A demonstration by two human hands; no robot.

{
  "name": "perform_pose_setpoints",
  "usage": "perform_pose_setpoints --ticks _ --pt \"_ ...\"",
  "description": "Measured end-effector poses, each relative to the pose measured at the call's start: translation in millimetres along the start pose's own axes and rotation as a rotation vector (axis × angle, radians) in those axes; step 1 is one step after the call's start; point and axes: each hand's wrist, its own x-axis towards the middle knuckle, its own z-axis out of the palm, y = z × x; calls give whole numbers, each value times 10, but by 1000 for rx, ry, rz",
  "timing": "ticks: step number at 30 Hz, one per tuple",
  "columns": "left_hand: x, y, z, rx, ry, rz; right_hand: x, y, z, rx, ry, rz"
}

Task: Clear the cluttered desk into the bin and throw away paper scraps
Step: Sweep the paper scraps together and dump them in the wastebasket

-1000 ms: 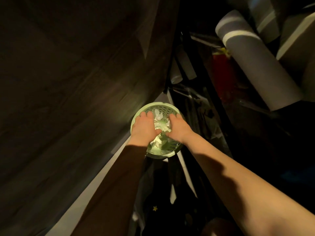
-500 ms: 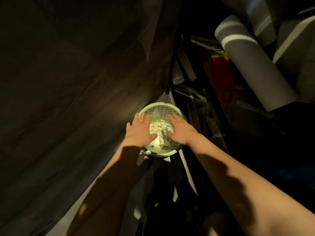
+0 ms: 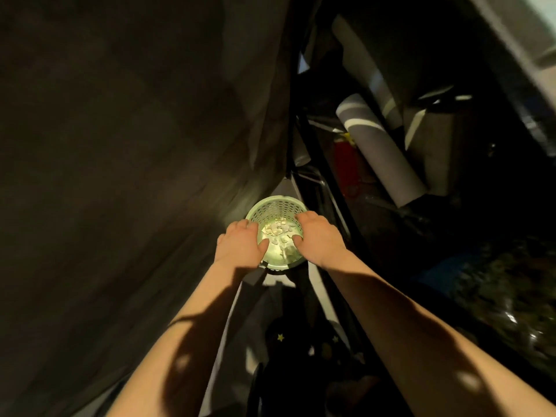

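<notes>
A round pale green perforated bin (image 3: 272,207) stands on the dark floor below me, lit brightly from above. White paper scraps (image 3: 278,236) lie on its bottom. My left hand (image 3: 240,246) hovers over the bin's left rim, palm down, fingers loosely bent and holding nothing. Over the right rim is my right hand (image 3: 320,237), also palm down with relaxed fingers and nothing in it. Both thumbs point inward over the scraps.
A dark wooden floor (image 3: 120,176) spreads to the left. A black frame leg (image 3: 325,182) runs right behind the bin. Grey rolled tubes (image 3: 382,152) and a red object (image 3: 346,164) lie to the right. A pale baseboard strip (image 3: 228,320) runs under my arms.
Both hands have spread apart toward the bin's rims and lifted off the scraps, which now lie loose on the bottom. The view has tilted, bringing more of the right clutter in.
</notes>
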Motion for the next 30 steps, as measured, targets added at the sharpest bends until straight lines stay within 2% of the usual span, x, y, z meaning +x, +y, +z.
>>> perform_pose_setpoints --ticks 8,18,26,30 --pt "-782 275 -958 67 44 -10 -795 -374 -854 85 35 5" --pt "-1842 634 -1797 -60 189 7 -1813 -791 -1713 108 165 -83" --pt "-2437 955 -2277 -42 321 92 -2571 -770 -2259 270 338 -154" --pt "-2535 1391 -2370 -17 326 228 -2910 -480 -2386 303 412 -67"
